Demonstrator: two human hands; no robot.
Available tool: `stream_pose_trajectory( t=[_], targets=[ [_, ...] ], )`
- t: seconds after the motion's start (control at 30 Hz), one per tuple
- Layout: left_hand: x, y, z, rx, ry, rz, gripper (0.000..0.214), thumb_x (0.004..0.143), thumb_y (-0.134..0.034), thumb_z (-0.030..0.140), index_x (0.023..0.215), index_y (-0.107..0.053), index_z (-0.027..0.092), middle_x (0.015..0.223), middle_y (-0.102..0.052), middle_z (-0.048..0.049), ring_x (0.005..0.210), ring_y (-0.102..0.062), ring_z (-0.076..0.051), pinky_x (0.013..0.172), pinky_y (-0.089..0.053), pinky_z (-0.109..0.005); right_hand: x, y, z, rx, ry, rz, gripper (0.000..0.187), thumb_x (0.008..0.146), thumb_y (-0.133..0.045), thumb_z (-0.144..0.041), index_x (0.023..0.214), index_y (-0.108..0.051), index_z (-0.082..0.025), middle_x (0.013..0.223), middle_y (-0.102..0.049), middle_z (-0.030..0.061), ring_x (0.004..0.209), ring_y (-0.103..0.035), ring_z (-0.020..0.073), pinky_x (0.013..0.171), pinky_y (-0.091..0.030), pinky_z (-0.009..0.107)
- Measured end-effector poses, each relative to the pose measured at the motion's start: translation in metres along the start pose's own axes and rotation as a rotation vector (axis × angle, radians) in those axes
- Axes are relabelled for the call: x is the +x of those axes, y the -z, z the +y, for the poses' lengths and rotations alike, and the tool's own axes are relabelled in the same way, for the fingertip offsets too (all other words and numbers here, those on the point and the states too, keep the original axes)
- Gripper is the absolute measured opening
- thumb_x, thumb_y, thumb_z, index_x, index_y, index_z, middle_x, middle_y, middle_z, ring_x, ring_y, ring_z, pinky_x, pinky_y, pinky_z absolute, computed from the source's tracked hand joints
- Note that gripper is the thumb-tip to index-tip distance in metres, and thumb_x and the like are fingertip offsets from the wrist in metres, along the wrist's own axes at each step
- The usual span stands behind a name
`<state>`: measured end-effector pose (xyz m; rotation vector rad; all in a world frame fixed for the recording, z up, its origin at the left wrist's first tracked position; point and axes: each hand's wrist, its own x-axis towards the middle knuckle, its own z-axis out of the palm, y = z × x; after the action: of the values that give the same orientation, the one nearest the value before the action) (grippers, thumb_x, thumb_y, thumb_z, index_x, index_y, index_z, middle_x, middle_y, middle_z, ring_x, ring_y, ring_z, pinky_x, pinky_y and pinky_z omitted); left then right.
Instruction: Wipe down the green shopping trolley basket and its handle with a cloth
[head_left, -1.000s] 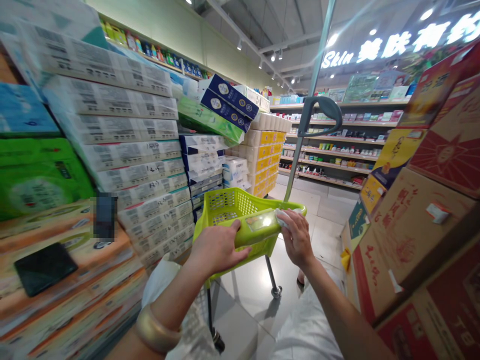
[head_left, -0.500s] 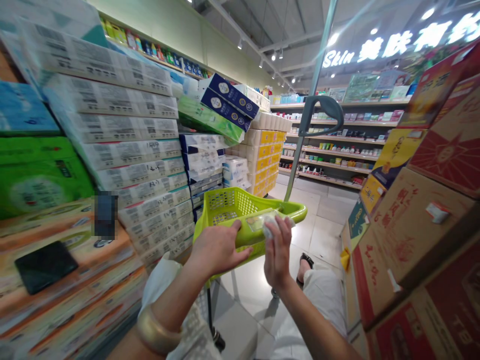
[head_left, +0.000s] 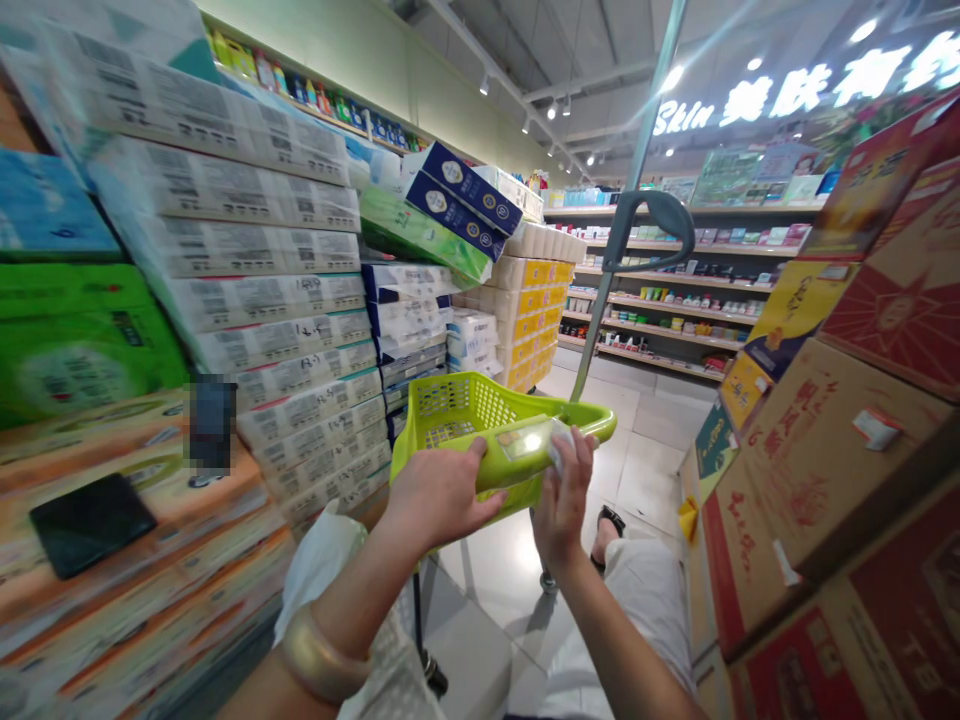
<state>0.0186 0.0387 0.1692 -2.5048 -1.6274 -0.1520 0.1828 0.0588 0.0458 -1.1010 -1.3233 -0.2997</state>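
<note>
As the left hand [head_left: 439, 492] grips the basket handle [head_left: 517, 466], the right hand [head_left: 566, 500] clutches tissue [head_left: 558, 446] against it.

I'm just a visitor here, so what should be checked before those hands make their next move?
1. Left hand on the green handle: ok, it grips the end nearer the left.
2. Right hand has the crumpled white cloth or tissue: ok, held against the handle.
3. Label on the handle easy to read: not ok, glare covers part of it.
4. Wheel locked: cannot tell, no brake can be made out.
5. Navy packs lying level: not ok, they are tilted.
</note>
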Motion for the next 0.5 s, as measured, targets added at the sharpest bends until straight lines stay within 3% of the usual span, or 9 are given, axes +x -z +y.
stream_pose_trajectory(
  t=[0.1,0.17,0.27,0.37,0.43,0.5],
  targets=[
    [-0.001,0.000,-0.001,0.010,-0.006,0.008,0.050,0.080,-0.046,0.056,0.113,-0.053,0.020,0.080,-0.069,-0.0101,0.079,-0.069,-0.031,0.069,-0.050,-0.038,-0.010,0.003,-0.004,-0.059,0.278,-0.167,0.039,0.092,-0.039,-0.016,0.129,-0.046,-0.024,0.144,-0.039,0.0093,0.141,-0.024,0.0277,0.111,-0.027,0.055],
    [-0.001,0.000,-0.002,0.017,-0.014,0.013,0.050,0.080,-0.046,0.056,0.113,-0.054,0.020,0.079,-0.069,-0.0101,0.078,-0.069,-0.032,0.068,-0.050,-0.038,-0.002,0.007,0.006,-0.088,0.379,-0.191,0.039,0.090,-0.042,-0.015,0.127,-0.049,-0.026,0.141,-0.044,0.0082,0.138,-0.031,0.0271,0.111,-0.028,0.053],
    [-0.001,-0.001,-0.002,0.020,-0.022,0.021,0.050,0.080,-0.045,0.058,0.111,-0.054,0.020,0.077,-0.069,-0.0097,0.077,-0.069,-0.033,0.066,-0.050,-0.039,0.022,0.012,0.023,-0.065,0.243,-0.052,0.034,0.091,-0.039,-0.017,0.123,-0.052,-0.023,0.131,-0.052,0.0100,0.131,-0.040,0.0257,0.109,-0.030,0.053],
    [0.000,-0.001,0.001,0.014,-0.026,0.017,0.052,0.080,-0.044,0.058,0.114,-0.053,0.020,0.078,-0.069,-0.0097,0.077,-0.069,-0.033,0.066,-0.050,-0.040,0.034,0.012,0.018,-0.014,0.021,0.078,0.031,0.093,-0.036,-0.020,0.117,-0.056,-0.020,0.120,-0.057,0.0101,0.125,-0.045,0.0243,0.107,-0.032,0.052],
    [0.001,-0.001,0.002,0.011,-0.030,0.009,0.053,0.080,-0.044,0.057,0.116,-0.052,0.019,0.080,-0.070,-0.0105,0.078,-0.068,-0.033,0.068,-0.050,-0.040,0.032,0.011,0.002,-0.015,0.011,0.031,0.031,0.092,-0.036,-0.020,0.114,-0.058,-0.020,0.121,-0.057,0.0093,0.126,-0.043,0.0244,0.108,-0.030,0.051],
    [0.001,0.000,0.002,0.005,-0.030,0.002,0.052,0.081,-0.043,0.056,0.116,-0.052,0.019,0.083,-0.070,-0.0112,0.079,-0.068,-0.032,0.070,-0.050,-0.040,0.027,0.012,-0.017,-0.033,0.144,-0.135,0.033,0.090,-0.038,-0.018,0.116,-0.058,-0.022,0.125,-0.057,0.0075,0.129,-0.041,0.0236,0.111,-0.026,0.049]
  ],
)
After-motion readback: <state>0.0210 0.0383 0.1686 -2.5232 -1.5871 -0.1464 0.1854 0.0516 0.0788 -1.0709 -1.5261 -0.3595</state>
